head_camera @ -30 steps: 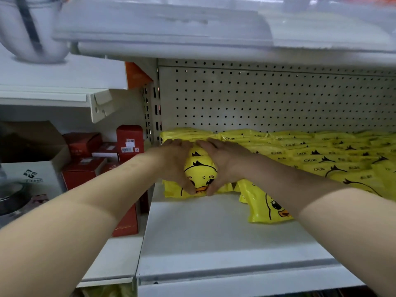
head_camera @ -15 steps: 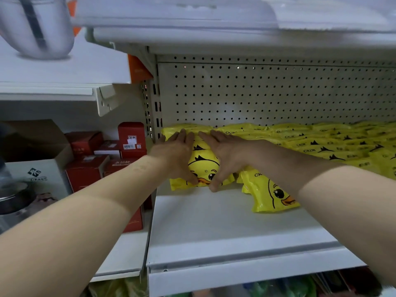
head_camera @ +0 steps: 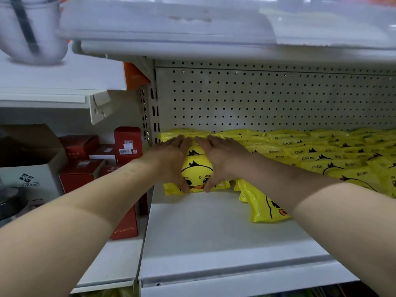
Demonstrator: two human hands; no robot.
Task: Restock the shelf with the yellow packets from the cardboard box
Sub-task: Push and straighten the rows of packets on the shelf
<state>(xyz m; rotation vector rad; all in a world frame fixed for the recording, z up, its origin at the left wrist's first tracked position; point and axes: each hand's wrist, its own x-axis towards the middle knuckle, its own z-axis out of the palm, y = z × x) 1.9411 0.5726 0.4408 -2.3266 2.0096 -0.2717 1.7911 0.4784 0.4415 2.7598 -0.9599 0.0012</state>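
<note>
A: While both arms are stretched over the white shelf (head_camera: 214, 232), what is touched by the hands?

B: A stack of yellow packets (head_camera: 197, 170), printed with a duck face, is flanked by them. The left hand (head_camera: 171, 161) is laid flat against the stack's left side, the right hand (head_camera: 225, 161) against its right side.

A: How are the fingers held?

B: They are kept straight and together, pointed toward the pegboard back panel (head_camera: 257, 99). Nothing is gripped or pinched; the stack is only pressed between the two palms, and the thumbs are rested near its lower front edge.

A: Where is that stack placed?

B: It is set at the far left end of the shelf, close to the slotted upright (head_camera: 153, 116) and near the back panel.

A: What is found to its right?

B: Overlapping rows of packets (head_camera: 321, 155) of the same kind are laid along the back, just beside the stack. One loose packet (head_camera: 257, 211) is tilted farther forward, partly hidden by the right forearm.

A: And on the left?

B: Red boxes (head_camera: 126, 140) are stood on the neighbouring shelf, with an open carton (head_camera: 32, 168) beside them. A blurred metal pot (head_camera: 32, 28) is seen on the shelf above. Whether the carton is the one named in the task cannot be told.
</note>
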